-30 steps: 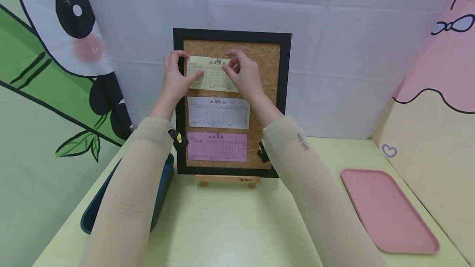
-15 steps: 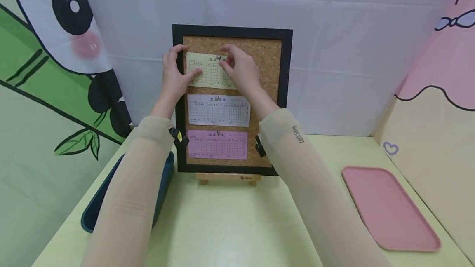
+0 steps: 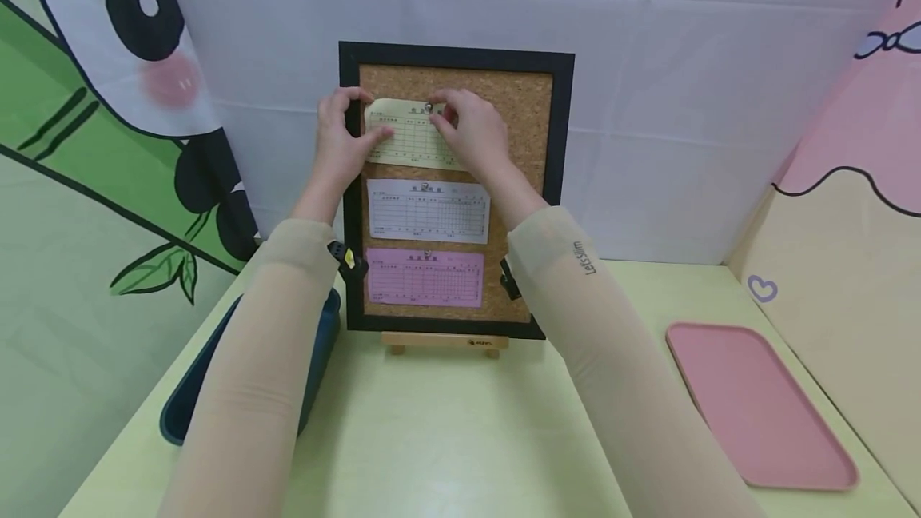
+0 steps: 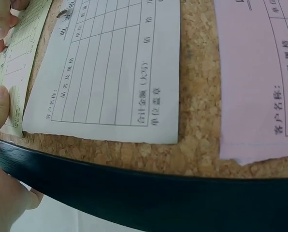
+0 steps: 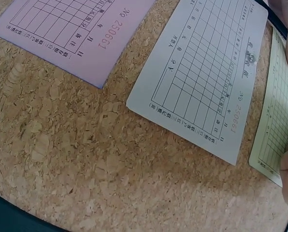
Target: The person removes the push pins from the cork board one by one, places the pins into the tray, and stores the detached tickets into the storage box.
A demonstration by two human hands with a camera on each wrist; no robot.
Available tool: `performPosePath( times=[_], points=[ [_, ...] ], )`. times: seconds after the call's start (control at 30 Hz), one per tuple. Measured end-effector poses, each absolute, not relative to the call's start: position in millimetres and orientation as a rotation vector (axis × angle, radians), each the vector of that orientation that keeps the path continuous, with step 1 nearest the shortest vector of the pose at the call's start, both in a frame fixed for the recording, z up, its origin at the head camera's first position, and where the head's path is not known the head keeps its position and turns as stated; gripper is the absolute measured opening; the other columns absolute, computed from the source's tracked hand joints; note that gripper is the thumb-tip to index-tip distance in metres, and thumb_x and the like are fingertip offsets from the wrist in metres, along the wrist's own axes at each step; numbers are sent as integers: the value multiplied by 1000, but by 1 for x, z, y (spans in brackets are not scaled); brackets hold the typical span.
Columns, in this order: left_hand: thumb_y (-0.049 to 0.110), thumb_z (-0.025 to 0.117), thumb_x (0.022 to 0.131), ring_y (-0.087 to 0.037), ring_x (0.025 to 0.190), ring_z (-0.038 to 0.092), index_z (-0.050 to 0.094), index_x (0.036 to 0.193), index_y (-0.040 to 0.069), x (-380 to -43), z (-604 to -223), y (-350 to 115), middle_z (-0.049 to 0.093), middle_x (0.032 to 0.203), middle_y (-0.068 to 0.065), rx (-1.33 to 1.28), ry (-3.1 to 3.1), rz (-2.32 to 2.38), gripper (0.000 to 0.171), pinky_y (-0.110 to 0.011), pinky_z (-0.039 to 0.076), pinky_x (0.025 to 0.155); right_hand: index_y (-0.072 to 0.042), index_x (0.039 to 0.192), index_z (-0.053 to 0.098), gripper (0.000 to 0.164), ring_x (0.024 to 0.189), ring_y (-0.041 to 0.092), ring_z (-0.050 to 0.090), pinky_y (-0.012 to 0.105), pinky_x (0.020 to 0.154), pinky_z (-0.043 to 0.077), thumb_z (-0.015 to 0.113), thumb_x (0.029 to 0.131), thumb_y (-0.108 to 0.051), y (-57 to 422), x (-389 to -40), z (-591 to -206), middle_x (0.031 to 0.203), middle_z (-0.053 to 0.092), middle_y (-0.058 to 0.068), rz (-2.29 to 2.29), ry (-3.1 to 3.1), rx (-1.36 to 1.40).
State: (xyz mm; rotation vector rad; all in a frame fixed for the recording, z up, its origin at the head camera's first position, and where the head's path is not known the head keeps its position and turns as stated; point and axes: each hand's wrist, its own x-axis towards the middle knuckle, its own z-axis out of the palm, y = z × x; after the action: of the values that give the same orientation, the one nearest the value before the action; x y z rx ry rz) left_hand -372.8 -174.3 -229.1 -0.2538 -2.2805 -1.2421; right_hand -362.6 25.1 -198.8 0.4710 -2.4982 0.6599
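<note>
A framed corkboard stands on a small wooden easel. Three form slips are pinned down it: yellow, white and pink. My left hand grips the board's left edge, its thumb pressed on the yellow slip and other fingers around the black frame, as the left wrist view shows. At the top of the yellow slip, my right hand pinches a pushpin between thumb and index finger. That hand covers the slip's right end. Another pushpin fixes the white slip.
A dark blue bin stands at the left, partly behind my left forearm. On the right of the pale table lies a pink tray. Behind the board hangs a printed cloth.
My right index finger and thumb have come in around the pushpin. The yellow slip's upper left corner now looks slightly curled. My left hand stays at the board's edge.
</note>
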Motion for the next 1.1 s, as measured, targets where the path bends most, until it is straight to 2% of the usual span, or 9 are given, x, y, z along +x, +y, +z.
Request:
performPosePath(
  times=[0.17,0.33,0.57,0.9,1.1],
  points=[
    [42,71,79,-17,127,33,51,118,17,-374,-233,-174,34,131,-5,-262,-2268,-1270,51,-30,23,109,-30,124,61,29,75,12,48,26,64,34,52,96,-36,25,-363,-202,92,57,-4,660,-2502,460],
    [45,70,79,-20,119,33,51,106,14,-375,-237,-173,30,125,-3,-244,-2272,-1301,45,-35,30,103,-30,121,62,27,74,12,49,26,62,34,53,96,-36,24,-365,-205,92,58,-5,664,-2482,433],
    [47,67,84,-23,131,28,51,95,10,-377,-243,-173,29,140,-7,-255,-2211,-1320,42,-38,25,109,-27,112,64,21,72,11,49,26,59,34,53,96,-36,19,-364,-203,88,58,-5,651,-2467,366],
    [38,69,85,-24,124,33,52,89,4,-379,-241,-170,35,134,-10,-286,-2095,-1338,37,-34,28,105,-24,104,64,18,74,8,53,25,60,39,56,95,-36,9,-365,-194,92,64,-7,609,-2442,257],
    [41,68,85,-23,129,31,53,87,8,-377,-240,-170,33,140,-9,-255,-2104,-1368,37,-33,28,107,-23,102,62,20,73,7,55,25,59,41,54,94,-38,5,-366,-191,97,66,-9,524,-2470,226]
  ],
)
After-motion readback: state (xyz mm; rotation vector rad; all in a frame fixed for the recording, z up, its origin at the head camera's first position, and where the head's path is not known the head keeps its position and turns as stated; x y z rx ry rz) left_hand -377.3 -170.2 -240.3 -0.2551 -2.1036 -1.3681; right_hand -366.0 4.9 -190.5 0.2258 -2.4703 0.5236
